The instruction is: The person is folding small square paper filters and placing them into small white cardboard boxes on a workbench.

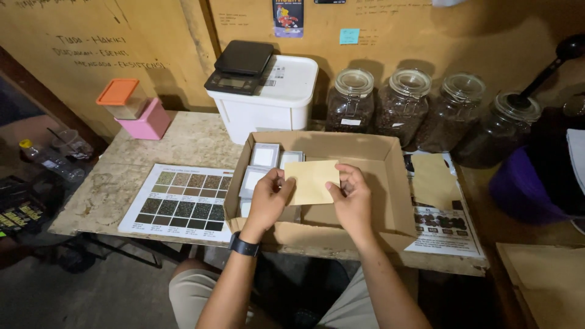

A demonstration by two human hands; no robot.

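The table (pixel 183 143), a pale worn slab, fills the middle of the view, and on it at about five o'clock from its centre sits an open cardboard box (pixel 390 183) with its flaps folded out. At twelve o'clock from the box stands a white tub (pixel 286 100) with a black scale (pixel 241 66) resting on its lid. At one to two o'clock from the box four glass jars (pixel 403 106) of dark beans stand in a row against the wall. At nine o'clock from the box a printed chart (pixel 180 198) of small sample squares lies flat on the table; a second printed sheet (pixel 445 231) lies at four o'clock, partly under the box. At ten o'clock, well apart from the box, a pink container (pixel 149 120) bears a smaller tub with an orange lid (pixel 119 91). Inside the box, along its left side, several small white-framed boxes (pixel 265 155) lie together. Over the box's middle both hands hold a tan envelope (pixel 312 181). The left hand (pixel 268 198), a dark watch (pixel 244 247) on its wrist, pinches the envelope's left edge between thumb and fingers; the right hand (pixel 352 198) pinches its right edge the same way.
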